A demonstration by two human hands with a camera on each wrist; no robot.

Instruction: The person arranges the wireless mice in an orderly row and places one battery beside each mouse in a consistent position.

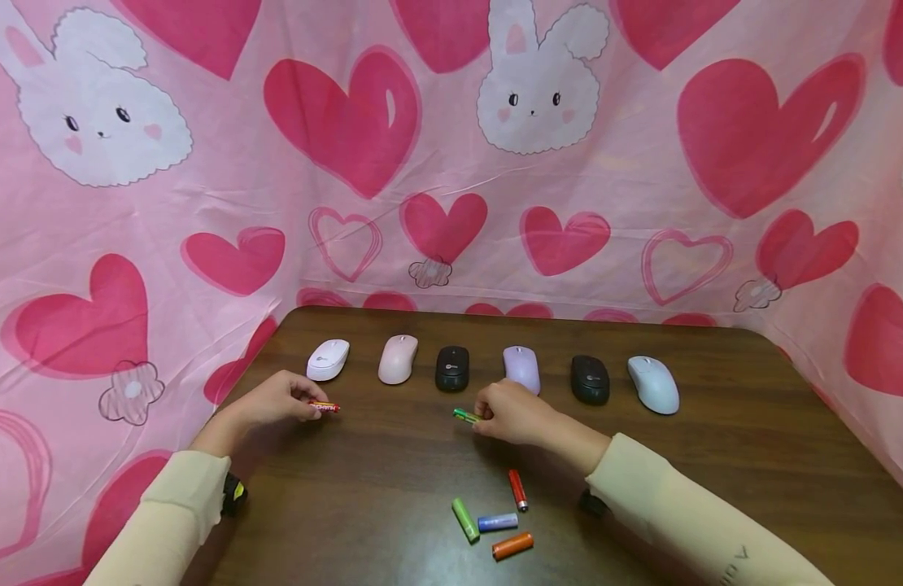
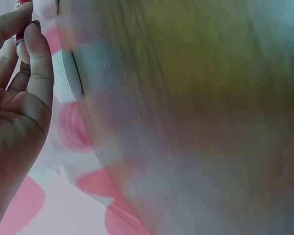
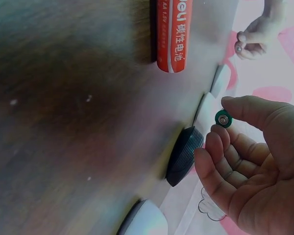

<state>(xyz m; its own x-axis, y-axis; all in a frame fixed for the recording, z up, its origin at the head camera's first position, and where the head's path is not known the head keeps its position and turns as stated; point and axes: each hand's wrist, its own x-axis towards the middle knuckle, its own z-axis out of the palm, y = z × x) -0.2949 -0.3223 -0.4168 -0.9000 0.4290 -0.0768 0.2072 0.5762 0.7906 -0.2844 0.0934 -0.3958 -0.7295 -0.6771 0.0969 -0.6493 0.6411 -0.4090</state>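
Between thumb and fingers my left hand (image 1: 279, 397) pinches a red and yellow battery (image 1: 325, 406), held just in front of the white mouse (image 1: 328, 360) at the left end of the row. My right hand (image 1: 516, 413) pinches a green battery (image 1: 465, 416) in front of the black mouse (image 1: 451, 369) and the lilac mouse (image 1: 521, 369). In the right wrist view the end of that green battery (image 3: 223, 118) faces the camera. The left wrist view shows only part of the red battery (image 2: 20, 37) at the fingertips.
Near the front lie a red battery (image 1: 518, 490), a light green battery (image 1: 465, 521), a blue battery (image 1: 498, 522) and an orange battery (image 1: 512, 546). A pink mouse (image 1: 398, 360), another black mouse (image 1: 590, 380) and a pale blue mouse (image 1: 653, 385) complete the row. Patterned cloth (image 1: 451, 179) hangs behind the table (image 1: 364, 488).
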